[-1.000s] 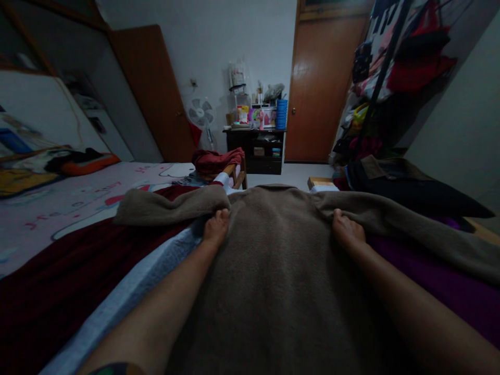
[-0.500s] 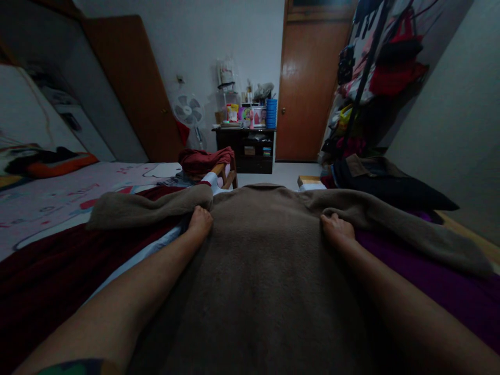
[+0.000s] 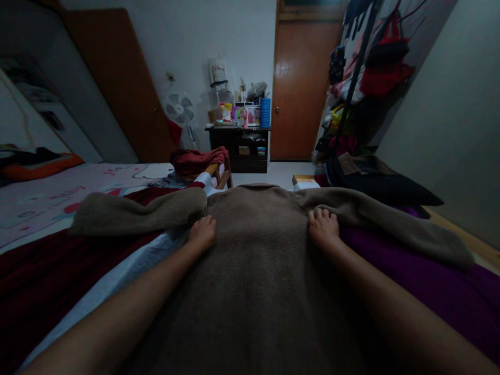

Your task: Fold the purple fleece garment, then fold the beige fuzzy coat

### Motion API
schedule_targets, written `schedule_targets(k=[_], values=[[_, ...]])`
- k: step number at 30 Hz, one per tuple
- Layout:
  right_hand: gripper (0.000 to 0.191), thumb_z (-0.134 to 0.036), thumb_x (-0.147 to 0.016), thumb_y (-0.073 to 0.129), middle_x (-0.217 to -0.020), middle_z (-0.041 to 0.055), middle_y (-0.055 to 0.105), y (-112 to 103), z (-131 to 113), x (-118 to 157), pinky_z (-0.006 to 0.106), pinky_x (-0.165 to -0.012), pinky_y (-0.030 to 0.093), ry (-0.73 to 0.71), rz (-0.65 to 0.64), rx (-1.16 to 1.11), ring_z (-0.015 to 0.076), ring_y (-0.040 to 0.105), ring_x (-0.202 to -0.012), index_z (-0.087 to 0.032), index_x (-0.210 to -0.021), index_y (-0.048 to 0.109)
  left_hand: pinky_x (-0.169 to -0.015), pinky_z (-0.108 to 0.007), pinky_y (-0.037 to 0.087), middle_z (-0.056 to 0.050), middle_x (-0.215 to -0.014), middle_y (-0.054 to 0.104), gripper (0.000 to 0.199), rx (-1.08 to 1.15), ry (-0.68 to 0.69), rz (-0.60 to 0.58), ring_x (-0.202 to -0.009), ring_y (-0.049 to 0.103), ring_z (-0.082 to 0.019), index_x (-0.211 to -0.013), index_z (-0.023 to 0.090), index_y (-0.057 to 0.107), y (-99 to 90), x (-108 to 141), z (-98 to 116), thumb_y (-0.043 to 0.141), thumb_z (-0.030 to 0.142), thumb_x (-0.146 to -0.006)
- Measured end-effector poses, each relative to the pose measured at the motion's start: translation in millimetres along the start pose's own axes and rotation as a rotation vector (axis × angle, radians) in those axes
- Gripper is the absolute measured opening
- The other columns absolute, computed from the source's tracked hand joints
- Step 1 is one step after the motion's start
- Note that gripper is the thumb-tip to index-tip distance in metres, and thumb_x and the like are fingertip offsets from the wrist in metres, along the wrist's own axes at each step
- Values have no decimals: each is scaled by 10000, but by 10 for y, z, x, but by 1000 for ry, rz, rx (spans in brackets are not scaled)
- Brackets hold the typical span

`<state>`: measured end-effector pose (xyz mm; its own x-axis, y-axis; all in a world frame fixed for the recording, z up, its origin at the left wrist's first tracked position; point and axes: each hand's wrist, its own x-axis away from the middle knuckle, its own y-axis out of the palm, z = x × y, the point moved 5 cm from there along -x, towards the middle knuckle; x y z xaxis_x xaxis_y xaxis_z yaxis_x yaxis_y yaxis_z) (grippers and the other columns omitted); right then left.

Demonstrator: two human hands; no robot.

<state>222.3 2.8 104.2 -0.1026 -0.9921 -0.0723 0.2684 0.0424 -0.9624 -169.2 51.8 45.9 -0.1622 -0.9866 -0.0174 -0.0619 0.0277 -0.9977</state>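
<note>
A brown-grey, fuzzy long-sleeved coat [image 3: 253,260] lies spread in front of me, its body running toward the camera. Its left sleeve [image 3: 117,214] stretches out across dark red cloth, and the right sleeve [image 3: 398,232] reaches over purple cloth. My left hand [image 3: 203,232] rests on the coat's left edge just below the sleeve joint, fingers laid over the fabric. On the opposite edge, below the right armpit, my right hand [image 3: 324,225] lies with its fingers apart on the cloth. The fingertips of both hands are partly hidden.
Dark red cloth [image 3: 35,281] and a pink printed sheet [image 3: 113,174] are at left. Purple cloth [image 3: 375,260] and a dark folded garment [image 3: 383,179] lie at right. Beyond stand a wooden chair [image 3: 224,177] with red clothing, a fan [image 3: 182,109] and a dark cabinet [image 3: 234,151].
Both hands have loosened from a closed grip on the coat's edges and now rest on it, slightly closer together. The view has shifted a little to the right.
</note>
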Motion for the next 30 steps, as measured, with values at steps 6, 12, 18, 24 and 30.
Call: schedule_targets(k=[6,12,18,24,30], values=[[571,-397,-944,385,-1569,141,235,124,-671,136,465,-1138,123,-240,59,-199,298,165,-1440,-168,-1467,355,-1063,-635,202,-54,-1590,219,676,132,-50,-137,-1409,192,-445,-1487,356,289,364,33,221,290,664,-885],[657,-523,-935,368,-1539,184,288,548,-607,148,435,-1133,139,-114,-99,-250,304,236,-1422,-119,-1453,384,-1061,-670,167,-38,-1604,170,702,134,-57,-100,-1425,127,-453,-1481,402,271,453,13,162,260,726,-858],[673,-467,-904,445,-1521,191,324,494,-294,82,407,-1136,140,-68,-54,-169,296,258,-1408,-59,-1437,391,-1069,-647,199,-76,-1593,202,655,115,-108,-99,-1426,160,-433,-1481,360,300,350,57,253,304,649,-893],[687,-428,-894,440,-1545,184,271,442,-126,192,480,-1145,84,0,28,-117,303,177,-1434,-38,-1452,350,-1135,-553,192,-80,-1584,225,623,204,105,-144,-1459,154,-297,-1494,232,288,250,407,965,288,527,-945],[669,-392,-870,497,-1518,210,316,418,-123,328,476,-1133,139,30,-12,-107,319,229,-1415,-22,-1418,398,-1180,-497,114,-97,-1601,127,701,296,298,-194,-1473,98,-236,-1526,158,160,160,1061,1436,262,546,-952]])
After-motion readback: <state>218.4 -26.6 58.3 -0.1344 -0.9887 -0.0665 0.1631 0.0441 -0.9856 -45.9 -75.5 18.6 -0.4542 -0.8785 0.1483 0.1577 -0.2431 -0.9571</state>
